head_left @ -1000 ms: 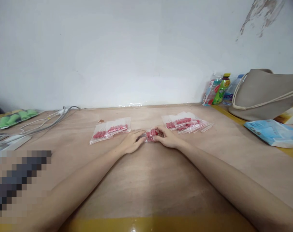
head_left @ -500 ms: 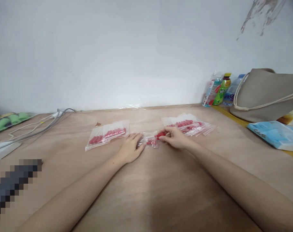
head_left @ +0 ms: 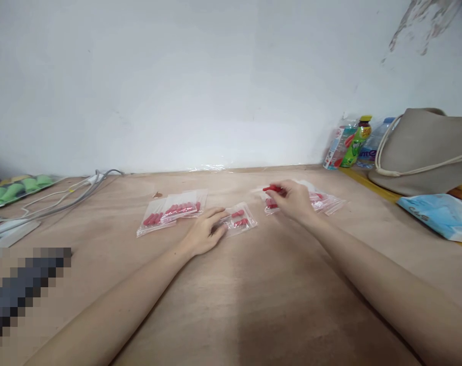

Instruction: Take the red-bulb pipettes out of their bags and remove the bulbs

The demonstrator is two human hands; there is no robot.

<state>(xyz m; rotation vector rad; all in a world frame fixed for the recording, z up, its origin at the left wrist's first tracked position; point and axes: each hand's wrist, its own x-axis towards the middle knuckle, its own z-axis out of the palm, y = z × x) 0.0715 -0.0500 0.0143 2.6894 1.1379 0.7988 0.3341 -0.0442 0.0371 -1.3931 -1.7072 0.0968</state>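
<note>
At our light-brown wooden worktop [head_left: 215,310], with a heap of clear, red-filled plastic bags [head_left: 323,202], we hold our right hand [head_left: 293,199] in a pinch and our left hand [head_left: 205,231] half open, the left touching a flat clear plastic bag [head_left: 243,218] between them, the right gripping a slim red piece [head_left: 271,188] by the heap.

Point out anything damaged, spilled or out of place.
A brownish patch on the wall, upper right, looks scraped or stained against the pale surface. Beyond the left-hand bags, a stray brown speck on the table is too small to identify.
</note>
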